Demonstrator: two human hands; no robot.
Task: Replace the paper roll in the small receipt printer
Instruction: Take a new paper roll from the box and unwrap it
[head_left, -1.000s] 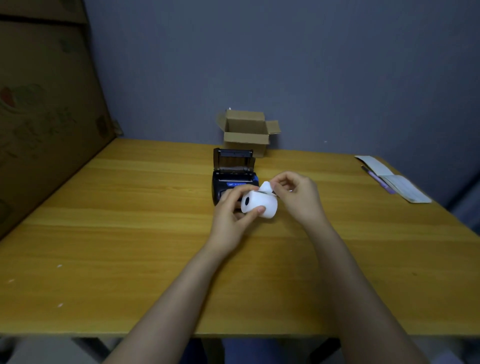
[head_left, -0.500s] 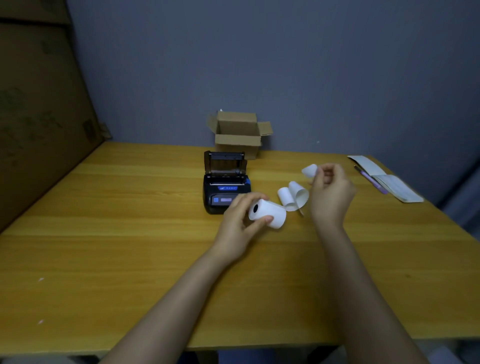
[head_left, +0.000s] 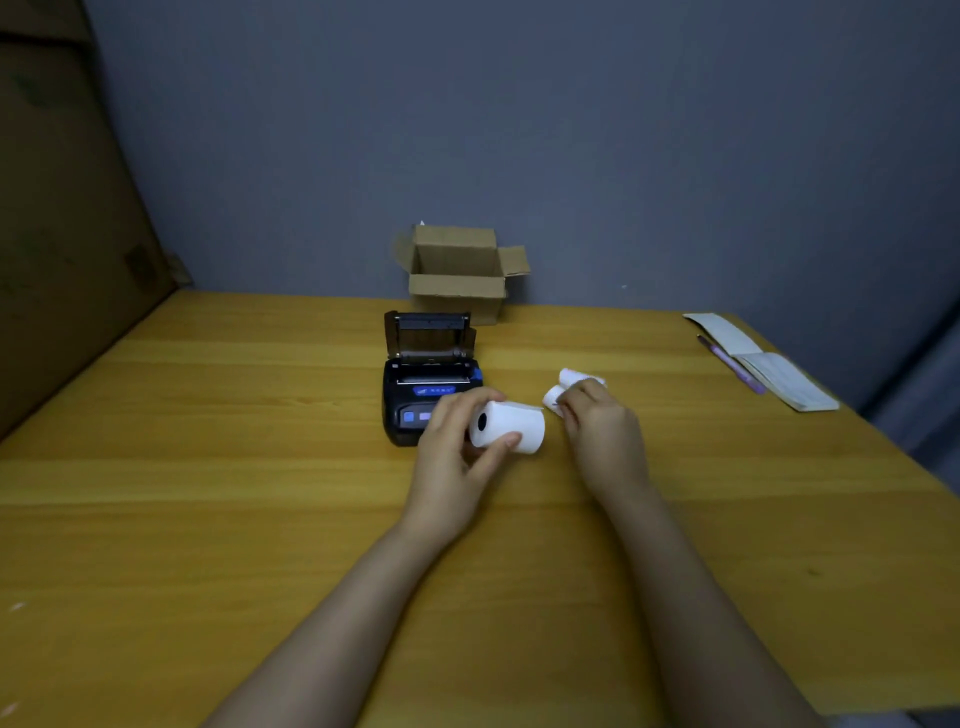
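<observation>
A small black receipt printer (head_left: 415, 387) stands on the wooden table with its lid raised. My left hand (head_left: 457, 452) grips a white paper roll (head_left: 511, 426) just in front and to the right of the printer, its dark core hole facing left. My right hand (head_left: 597, 431) is to the right of the roll and pinches a curled strip of white paper (head_left: 563, 387) that loops up behind the fingers. Whether that strip still joins the roll is hidden by the hand.
An open cardboard box (head_left: 460, 273) sits behind the printer against the wall. A notebook (head_left: 774, 369) and a purple pen (head_left: 730, 361) lie at the table's right edge. A large cardboard sheet (head_left: 67, 234) leans at the left.
My right hand drew the paper's loose end out to the right, then came back down toward the roll. My left hand kept hold of the roll.
</observation>
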